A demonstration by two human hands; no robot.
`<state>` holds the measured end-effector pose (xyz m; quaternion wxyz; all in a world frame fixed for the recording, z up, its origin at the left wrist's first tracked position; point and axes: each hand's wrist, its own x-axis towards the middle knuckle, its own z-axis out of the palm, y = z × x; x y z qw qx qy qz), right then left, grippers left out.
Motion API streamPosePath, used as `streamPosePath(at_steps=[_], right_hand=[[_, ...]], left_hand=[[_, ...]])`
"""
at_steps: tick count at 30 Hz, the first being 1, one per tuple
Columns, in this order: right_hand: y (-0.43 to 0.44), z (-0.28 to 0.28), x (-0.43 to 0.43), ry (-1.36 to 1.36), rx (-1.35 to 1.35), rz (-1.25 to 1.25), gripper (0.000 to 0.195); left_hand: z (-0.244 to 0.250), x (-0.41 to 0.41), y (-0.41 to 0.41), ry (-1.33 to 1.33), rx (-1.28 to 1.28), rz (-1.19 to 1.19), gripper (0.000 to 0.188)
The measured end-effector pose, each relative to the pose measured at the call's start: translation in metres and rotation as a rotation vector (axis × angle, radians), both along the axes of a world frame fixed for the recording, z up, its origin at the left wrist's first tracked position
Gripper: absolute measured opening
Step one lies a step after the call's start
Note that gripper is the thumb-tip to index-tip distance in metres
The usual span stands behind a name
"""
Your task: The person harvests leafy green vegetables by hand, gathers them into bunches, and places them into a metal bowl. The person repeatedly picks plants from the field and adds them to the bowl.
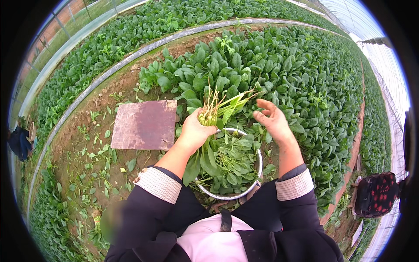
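My left hand (198, 129) is closed around a bunch of spinach (209, 119), its thin reddish roots pointing up and its leaves hanging down. Several yellowish-green stems (234, 104) stick out to the right from the top of the bunch. To the right of them, my right hand (273, 119) is raised with its fingers curled and apart, and nothing shows in it. Below both hands, a round metal basin (261, 163) between my legs holds loose spinach leaves and stems (230, 162). The held leaves overlap the basin's left side.
A worn reddish-brown board (144, 125) lies on the soil to the left. Dense spinach plants (294, 82) grow ahead and right. A pale hose or pipe (98, 80) curves past the bed. A dark backpack with red spots (376, 195) is at right; a person (19, 142) is far left.
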<state>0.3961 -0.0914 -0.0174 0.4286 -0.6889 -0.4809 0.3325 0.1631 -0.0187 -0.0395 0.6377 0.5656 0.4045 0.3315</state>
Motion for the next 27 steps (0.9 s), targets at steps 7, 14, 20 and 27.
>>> streamPosePath(at_steps=[7,14,20,27], right_hand=[[0.015,0.013,-0.067,0.867,0.498,0.061,0.021],[0.017,0.01,-0.059,0.197,0.354,-0.024,0.015],[0.024,-0.033,-0.099,0.22,0.444,-0.048,0.016],[0.039,-0.058,-0.118,0.567,0.417,0.066,0.033]], left_hand=[[0.001,0.01,-0.013,-0.244,-0.232,-0.149,0.063],[0.0,0.005,-0.004,-0.418,-0.297,-0.082,0.059],[-0.014,0.02,-0.011,-0.437,-0.188,-0.053,0.036],[-0.012,0.018,-0.011,-0.385,-0.223,0.107,0.032]])
